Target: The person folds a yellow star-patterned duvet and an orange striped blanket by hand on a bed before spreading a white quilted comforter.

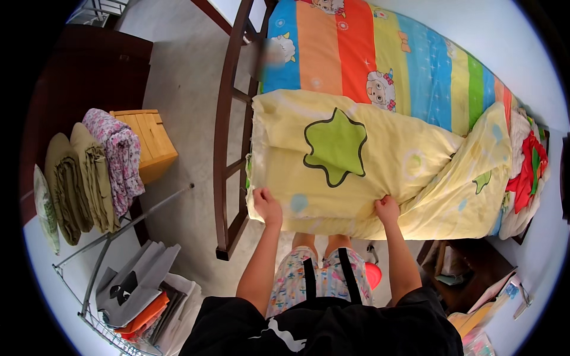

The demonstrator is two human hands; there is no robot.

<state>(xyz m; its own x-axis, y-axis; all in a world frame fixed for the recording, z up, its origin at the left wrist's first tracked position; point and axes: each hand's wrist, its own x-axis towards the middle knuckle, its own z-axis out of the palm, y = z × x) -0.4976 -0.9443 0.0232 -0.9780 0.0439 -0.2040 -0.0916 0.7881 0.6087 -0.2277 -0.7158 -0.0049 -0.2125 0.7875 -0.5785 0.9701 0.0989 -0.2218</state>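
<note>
A pale yellow cloth cover with green star shapes lies across the near side of a bed, over a striped bed sheet with cartoon sheep. My left hand grips the cover near its left end, close to the near edge. Farther right, my right hand pinches the same edge, and creases run from it up to the right. The cover's right part is twisted and bunched, with a diagonal fold. Its left part lies fairly flat.
A dark wooden bed frame borders the left end. Bunched red and white cloths lie at the right end. Folded bedding rests left, beside a wooden box and metal rack. A dark cabinet stands lower right; a red object is by my legs.
</note>
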